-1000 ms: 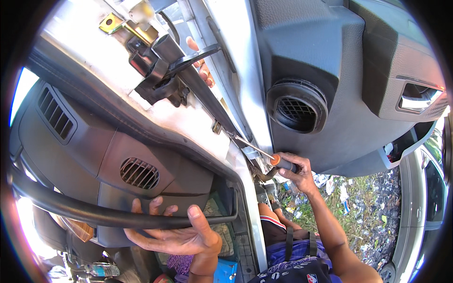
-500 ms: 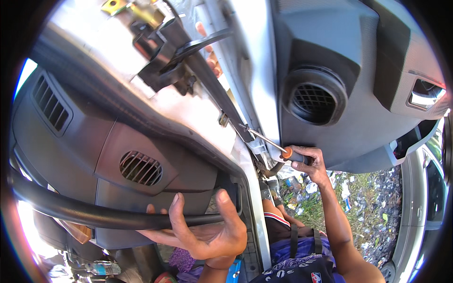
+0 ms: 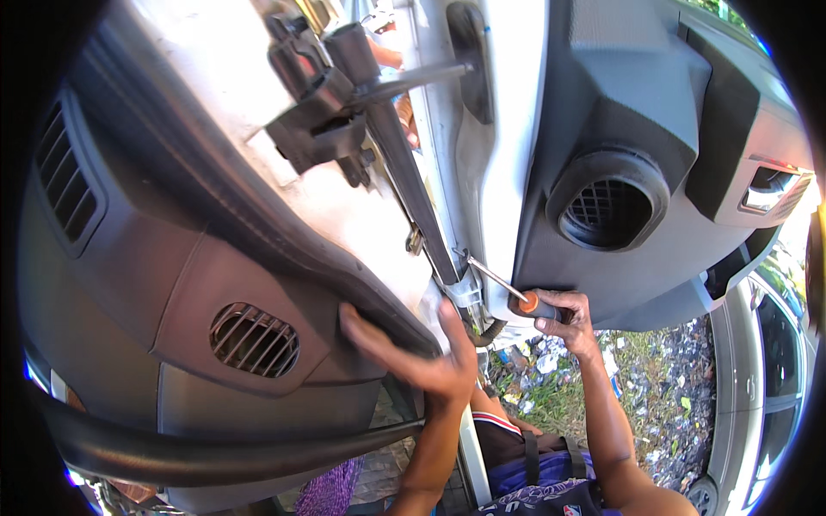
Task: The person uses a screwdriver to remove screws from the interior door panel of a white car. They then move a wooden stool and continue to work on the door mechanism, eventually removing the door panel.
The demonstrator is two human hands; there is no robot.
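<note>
orange-and-black screwdriver with a slim metal shaft [image 3: 527, 303] is held right of the middle of the scene, its shaft slanted toward the far left. at the near edge, dark clothing with purple patches [image 3: 553, 469] is seen, and left of it a purple mesh cloth [image 3: 331, 486]. across the near left, a curved, smooth black bar [image 3: 215, 456] is stretched. beyond it, the left hand [image 3: 434, 374] is raised, somewhat blurred, thumb and fingers spread wide with nothing seen between them; whether the long dark rubber seal [image 3: 249, 211] is touched by it cannot be told. on the left, a dark grey plastic dashboard [image 3: 120, 297] is fitted with an oval slatted vent [image 3: 255, 340]. by the right hand [image 3: 565, 318], the screwdriver's handle is gripped closely. just left of that handle, a ribbed black hose [image 3: 488, 334] is exposed. to the right, littered grassy ground [image 3: 637, 378] and a silver car [image 3: 731, 404] are seen. farther on, the screwdriver's tip is placed near the lower end of a straight black bar [image 3: 404, 181]; contact cannot be told. on the far right, a grey plastic door panel [image 3: 654, 275] is pierced by a rounded black duct opening [image 3: 607, 206]. at the far side, another person's fingers [image 3: 387, 55] are partly hidden behind black parts.
</note>
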